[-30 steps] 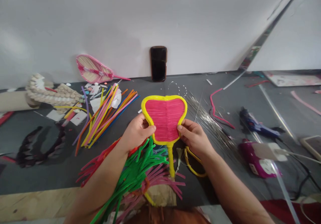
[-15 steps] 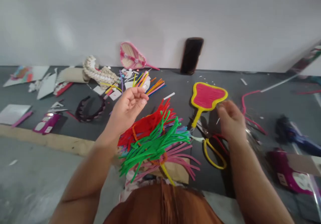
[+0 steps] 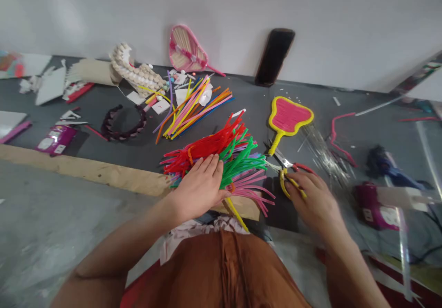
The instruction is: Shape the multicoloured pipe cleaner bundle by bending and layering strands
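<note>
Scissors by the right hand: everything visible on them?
The scissors are at the dark table, silvery metal blades pointing away and leftward to the end of the fan's handle. One scissor handle is yellow, the other red; their material is unclear. The right hand covers part of the handles, fingers at the yellow one. Blade opening and contact with the fan can't be told.

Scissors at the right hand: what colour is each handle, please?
One handle is yellow, the other red; best in head view.

Behind the dark grey surface (image 3: pixel 253 121) stood a pale grey wall (image 3: pixel 228 4), faintly gleaming at upper left; mottled grey floor (image 3: pixel 65 211) lay below.
</note>
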`<state>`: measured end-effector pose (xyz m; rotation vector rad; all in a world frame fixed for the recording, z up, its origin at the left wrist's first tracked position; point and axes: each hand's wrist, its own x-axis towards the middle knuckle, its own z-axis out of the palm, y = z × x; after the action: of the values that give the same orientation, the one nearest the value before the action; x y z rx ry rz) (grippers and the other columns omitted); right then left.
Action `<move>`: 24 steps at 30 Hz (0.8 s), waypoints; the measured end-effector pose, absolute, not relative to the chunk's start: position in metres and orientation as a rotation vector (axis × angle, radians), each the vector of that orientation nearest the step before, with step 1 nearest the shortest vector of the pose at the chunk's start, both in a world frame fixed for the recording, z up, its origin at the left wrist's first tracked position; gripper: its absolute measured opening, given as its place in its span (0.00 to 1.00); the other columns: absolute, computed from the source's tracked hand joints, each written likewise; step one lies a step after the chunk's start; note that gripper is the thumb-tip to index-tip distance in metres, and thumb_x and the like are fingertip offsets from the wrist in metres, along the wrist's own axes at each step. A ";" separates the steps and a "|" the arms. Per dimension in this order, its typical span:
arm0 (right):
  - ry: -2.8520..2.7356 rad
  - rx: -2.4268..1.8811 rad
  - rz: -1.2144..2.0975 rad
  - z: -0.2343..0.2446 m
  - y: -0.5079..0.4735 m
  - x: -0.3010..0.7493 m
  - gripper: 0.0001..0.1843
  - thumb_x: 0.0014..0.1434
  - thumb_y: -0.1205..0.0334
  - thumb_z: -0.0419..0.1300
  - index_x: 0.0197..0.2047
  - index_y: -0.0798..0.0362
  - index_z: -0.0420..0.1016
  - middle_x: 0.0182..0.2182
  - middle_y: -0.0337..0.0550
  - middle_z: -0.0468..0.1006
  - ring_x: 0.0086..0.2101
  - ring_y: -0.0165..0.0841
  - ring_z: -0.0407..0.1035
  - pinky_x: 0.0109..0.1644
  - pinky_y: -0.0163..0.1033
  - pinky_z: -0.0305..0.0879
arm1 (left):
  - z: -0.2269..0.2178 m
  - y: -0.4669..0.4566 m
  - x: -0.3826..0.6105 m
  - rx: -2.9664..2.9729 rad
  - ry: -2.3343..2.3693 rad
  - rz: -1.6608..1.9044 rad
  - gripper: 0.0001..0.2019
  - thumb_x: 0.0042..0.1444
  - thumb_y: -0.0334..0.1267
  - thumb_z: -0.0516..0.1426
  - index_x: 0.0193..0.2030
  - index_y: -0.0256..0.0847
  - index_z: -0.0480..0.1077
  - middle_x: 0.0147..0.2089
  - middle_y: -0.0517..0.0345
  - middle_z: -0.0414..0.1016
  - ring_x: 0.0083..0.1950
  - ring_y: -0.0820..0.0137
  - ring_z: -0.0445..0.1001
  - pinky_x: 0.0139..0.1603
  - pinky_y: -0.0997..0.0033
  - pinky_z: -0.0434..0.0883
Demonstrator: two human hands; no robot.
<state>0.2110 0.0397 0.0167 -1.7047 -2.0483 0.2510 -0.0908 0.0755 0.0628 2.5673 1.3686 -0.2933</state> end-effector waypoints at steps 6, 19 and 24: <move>-2.121 -1.914 0.092 -0.002 0.014 0.217 0.20 0.66 0.52 0.51 0.55 0.52 0.72 0.45 0.56 0.76 0.44 0.47 0.72 0.50 0.55 0.69 | 0.013 0.057 -0.081 2.683 1.427 -0.166 0.41 0.63 0.60 0.51 0.72 0.27 0.53 0.75 0.34 0.48 0.76 0.48 0.47 0.73 0.42 0.52; -2.147 -2.044 -0.009 -0.001 0.032 0.229 0.25 0.67 0.48 0.48 0.57 0.54 0.71 0.45 0.56 0.76 0.44 0.47 0.70 0.50 0.53 0.66 | 0.008 0.057 -0.081 2.604 1.444 -0.074 0.39 0.65 0.59 0.47 0.73 0.32 0.50 0.75 0.46 0.52 0.77 0.51 0.44 0.73 0.42 0.49; -2.156 -2.167 0.106 0.010 0.047 0.233 0.25 0.64 0.49 0.52 0.59 0.53 0.70 0.42 0.55 0.79 0.40 0.47 0.73 0.43 0.50 0.69 | 0.025 0.060 -0.067 2.544 1.471 -0.184 0.42 0.62 0.58 0.54 0.72 0.27 0.53 0.74 0.38 0.52 0.76 0.45 0.47 0.73 0.41 0.51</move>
<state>0.2330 0.0475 0.0097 -2.1673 -2.1555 0.1062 -0.0673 0.0604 0.0251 2.5443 1.4710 -0.1843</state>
